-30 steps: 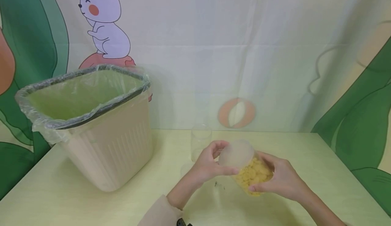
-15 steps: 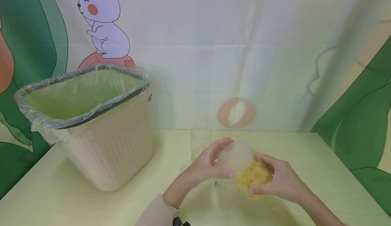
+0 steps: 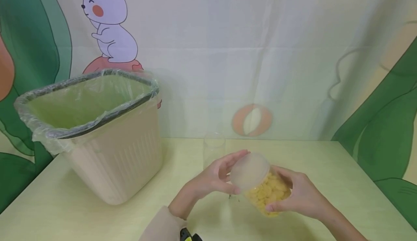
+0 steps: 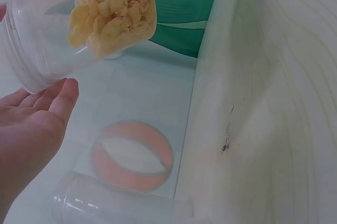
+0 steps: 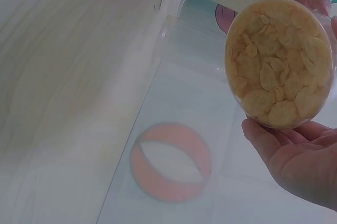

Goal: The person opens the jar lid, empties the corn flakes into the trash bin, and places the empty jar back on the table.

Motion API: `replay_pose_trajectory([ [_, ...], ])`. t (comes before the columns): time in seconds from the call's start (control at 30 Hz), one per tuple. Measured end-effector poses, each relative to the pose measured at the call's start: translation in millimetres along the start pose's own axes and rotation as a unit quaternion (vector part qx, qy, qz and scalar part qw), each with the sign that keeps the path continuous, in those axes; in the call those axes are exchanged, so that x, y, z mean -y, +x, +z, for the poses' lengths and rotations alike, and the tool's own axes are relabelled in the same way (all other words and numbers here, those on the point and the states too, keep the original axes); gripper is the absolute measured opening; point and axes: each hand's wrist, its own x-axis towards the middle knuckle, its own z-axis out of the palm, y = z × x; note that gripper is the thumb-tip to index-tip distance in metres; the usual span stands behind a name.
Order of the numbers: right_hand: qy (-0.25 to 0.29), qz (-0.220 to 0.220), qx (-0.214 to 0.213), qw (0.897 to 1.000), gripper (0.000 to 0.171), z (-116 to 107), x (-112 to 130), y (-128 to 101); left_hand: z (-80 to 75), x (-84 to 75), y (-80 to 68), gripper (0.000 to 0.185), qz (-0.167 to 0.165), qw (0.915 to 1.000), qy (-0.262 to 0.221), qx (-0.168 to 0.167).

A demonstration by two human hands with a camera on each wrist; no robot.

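A clear plastic jar (image 3: 267, 192) half full of yellow flakes lies tilted above the table, its translucent lid (image 3: 249, 172) facing left and up. My right hand (image 3: 298, 195) grips the jar's body from the right and below. My left hand (image 3: 216, 177) is at the lid end with the fingers nearly straight over the lid's far rim and the thumb beneath. The left wrist view shows that hand (image 4: 31, 124) flat-palmed just under the jar (image 4: 79, 19). In the right wrist view the jar's base (image 5: 279, 61) sits above my right hand (image 5: 300, 161).
An empty clear jar (image 3: 214, 150) stands behind the hands near the backdrop. A beige waste bin (image 3: 114, 161) lined with a clear bag stands at the left on the pale green table (image 3: 81, 219). A small dark speck (image 3: 231, 197) lies under the jar.
My left hand's fingers have uncurled from the lid and now lie almost straight along it. The jar has sunk slightly lower. The right hand's grip is unchanged.
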Motion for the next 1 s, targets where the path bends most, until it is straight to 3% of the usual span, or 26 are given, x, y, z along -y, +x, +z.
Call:
replay_pose_trajectory([
  [0.17, -0.006, -0.003, -0.005, 1.0, 0.079, 0, 0, 0, 0.2, -1.6, -0.6, 0.083, -0.011, 0.9996, 0.013, -0.022],
  [0.33, -0.023, -0.008, -0.019, 1.0, 0.08, 0, 0, 1, 4.4, -1.1, 2.0, 0.077, -0.028, 0.9954, 0.045, -0.08],
  [0.53, -0.033, 0.009, -0.03, 0.999, 0.083, 1, 0, 2, 13.7, 1.9, 5.9, 0.071, -0.047, 0.9806, 0.078, -0.173],
  [0.67, -0.041, 0.015, -0.037, 0.998, 0.083, 1, -1, 2, 19.8, 2.4, 7.6, 0.067, -0.063, 0.9687, 0.106, -0.215],
  [0.83, -0.049, 0.016, -0.042, 0.998, 0.083, 1, -1, 2, 24.2, 0.3, 8.4, 0.065, -0.082, 0.9587, 0.135, -0.236],
  [1.0, -0.05, 0.024, -0.039, 0.998, 0.084, 1, -1, 1, 25.3, -1.9, 7.9, 0.066, -0.092, 0.9596, 0.142, -0.224],
])
